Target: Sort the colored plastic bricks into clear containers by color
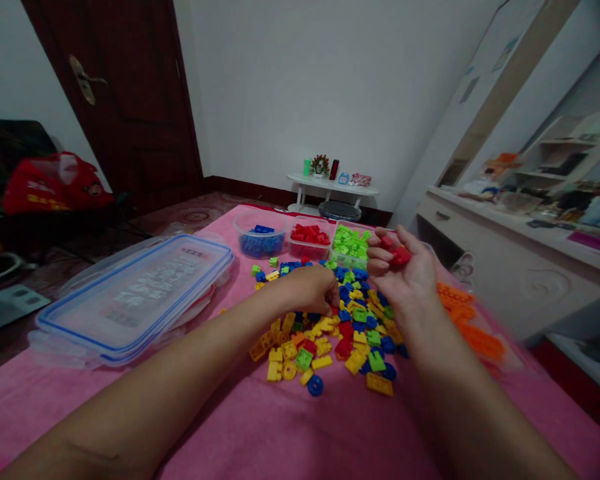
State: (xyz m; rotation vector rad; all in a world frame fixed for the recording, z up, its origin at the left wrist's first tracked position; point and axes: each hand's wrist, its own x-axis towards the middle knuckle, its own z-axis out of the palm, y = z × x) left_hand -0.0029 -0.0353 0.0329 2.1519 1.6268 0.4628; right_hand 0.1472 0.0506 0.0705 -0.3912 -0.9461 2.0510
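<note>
A heap of small plastic building pieces [330, 333] in yellow, blue, red and green lies on the pink cloth [300, 427]. My left hand [307, 288] rests knuckles up on the heap, fingers curled down into the pieces; what it pinches is hidden. My right hand [400, 270] is raised palm up above the heap's right side, fingers curled around red pieces [399, 255]. Behind the heap stand three clear tubs: one with blue pieces [260, 239], one with red pieces [309, 237], one with green pieces [351, 243].
Stacked clear lids with blue rims [135, 297] lie at the left. Orange pieces [467, 323] sit in a clear tray at the right. A white cabinet [505, 267] stands right, a small white table [333, 187] at the back wall, a dark door [125, 93] at left.
</note>
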